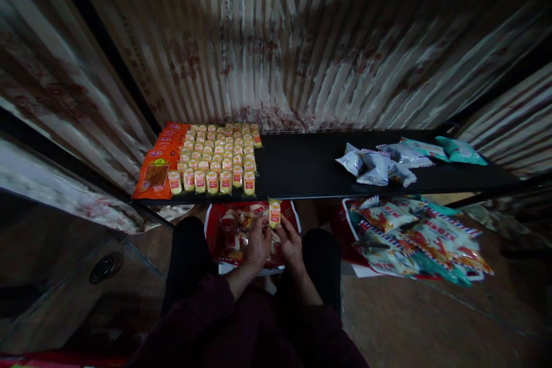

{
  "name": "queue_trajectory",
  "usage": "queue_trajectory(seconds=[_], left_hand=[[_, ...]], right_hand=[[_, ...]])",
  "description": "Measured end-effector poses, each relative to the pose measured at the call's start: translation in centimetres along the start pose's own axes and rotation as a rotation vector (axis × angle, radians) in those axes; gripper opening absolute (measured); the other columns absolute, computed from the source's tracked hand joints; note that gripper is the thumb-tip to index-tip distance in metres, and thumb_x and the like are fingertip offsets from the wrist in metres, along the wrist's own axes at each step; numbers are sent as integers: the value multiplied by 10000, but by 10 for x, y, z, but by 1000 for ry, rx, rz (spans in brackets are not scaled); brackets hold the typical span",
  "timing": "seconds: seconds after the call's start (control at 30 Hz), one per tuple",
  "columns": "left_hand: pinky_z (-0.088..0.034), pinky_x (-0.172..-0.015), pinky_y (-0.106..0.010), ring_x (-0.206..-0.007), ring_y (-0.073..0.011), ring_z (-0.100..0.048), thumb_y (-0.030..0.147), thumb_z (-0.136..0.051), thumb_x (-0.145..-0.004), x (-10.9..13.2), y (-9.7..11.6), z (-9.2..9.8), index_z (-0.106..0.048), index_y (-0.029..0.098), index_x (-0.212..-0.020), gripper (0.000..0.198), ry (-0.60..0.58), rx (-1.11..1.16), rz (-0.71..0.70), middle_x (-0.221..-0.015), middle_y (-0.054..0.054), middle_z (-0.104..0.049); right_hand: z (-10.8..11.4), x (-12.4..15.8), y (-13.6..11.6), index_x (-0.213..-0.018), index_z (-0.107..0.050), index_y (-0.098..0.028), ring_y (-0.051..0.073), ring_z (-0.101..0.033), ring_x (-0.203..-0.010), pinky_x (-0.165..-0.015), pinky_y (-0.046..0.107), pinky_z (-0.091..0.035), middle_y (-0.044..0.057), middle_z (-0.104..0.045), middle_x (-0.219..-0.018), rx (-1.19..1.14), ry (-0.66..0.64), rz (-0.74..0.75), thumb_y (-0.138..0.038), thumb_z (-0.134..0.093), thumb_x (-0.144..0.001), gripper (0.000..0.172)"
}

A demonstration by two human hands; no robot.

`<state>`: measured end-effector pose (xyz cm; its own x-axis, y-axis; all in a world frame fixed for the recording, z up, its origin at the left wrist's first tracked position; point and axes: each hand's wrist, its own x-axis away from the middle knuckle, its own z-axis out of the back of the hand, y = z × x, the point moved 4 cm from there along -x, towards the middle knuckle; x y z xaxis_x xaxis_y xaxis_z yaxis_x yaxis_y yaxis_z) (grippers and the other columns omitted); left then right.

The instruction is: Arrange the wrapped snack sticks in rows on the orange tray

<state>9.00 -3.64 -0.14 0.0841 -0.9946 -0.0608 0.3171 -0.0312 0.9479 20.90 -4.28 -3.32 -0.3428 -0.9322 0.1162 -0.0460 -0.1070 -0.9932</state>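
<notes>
Between my two hands I hold a small yellow snack packet (275, 214) with a red label, upright in front of the shelf edge. My left hand (257, 241) grips its lower left side with closed fingers. On its lower right side, the fingers of my right hand (291, 243) press against it. Below my hands stands a red basket (210, 230) with several wrapped snacks in it. Rows of matching yellow packets (212, 182) stand on the left part of the black shelf (297, 167).
Orange snack bags (156, 169) overlap at the shelf's left end. Silver-white bags (375, 167) and teal bags (460, 150) lie on its right part. A second red basket (345, 229), heaped with chip bags (440, 236), stands at the lower right. Striped sheeting (259, 40) hangs behind.
</notes>
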Motion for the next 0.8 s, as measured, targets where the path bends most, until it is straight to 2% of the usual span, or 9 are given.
queue_trajectory(seconds=[0.17, 0.37, 0.8], left_hand=[[-473, -866, -357, -904, -171, -602, 49, -495, -754, -16, 10, 1, -556, 181, -919, 220, 50, -17, -36, -920, -47, -631], [-472, -866, -341, -880, -154, -591, 8, -491, -734, -39, 28, 1, -576, 187, -952, 294, 69, 9, -30, -943, -42, -630], [-479, -824, -313, -811, -135, -571, -16, -459, -724, -93, 39, -10, -555, 186, -879, 272, 159, 46, -34, -889, -30, -605]], right_hand=[[-5, -11, -24, -1196, -620, -196, 258, -601, -1117, -1014, 435, -437, 79, -656, -1204, 38, -50, 52, -438, -607, -769, 491], [-12, -33, -46, -1177, -615, -199, 250, -598, -1109, -1021, 429, -420, 76, -653, -1198, 95, -94, 127, -443, -577, -799, 451], [-28, -98, -58, -1183, -585, -198, 236, -621, -1064, -983, 424, -447, 90, -660, -1179, 91, -95, 196, -400, -571, -791, 441]])
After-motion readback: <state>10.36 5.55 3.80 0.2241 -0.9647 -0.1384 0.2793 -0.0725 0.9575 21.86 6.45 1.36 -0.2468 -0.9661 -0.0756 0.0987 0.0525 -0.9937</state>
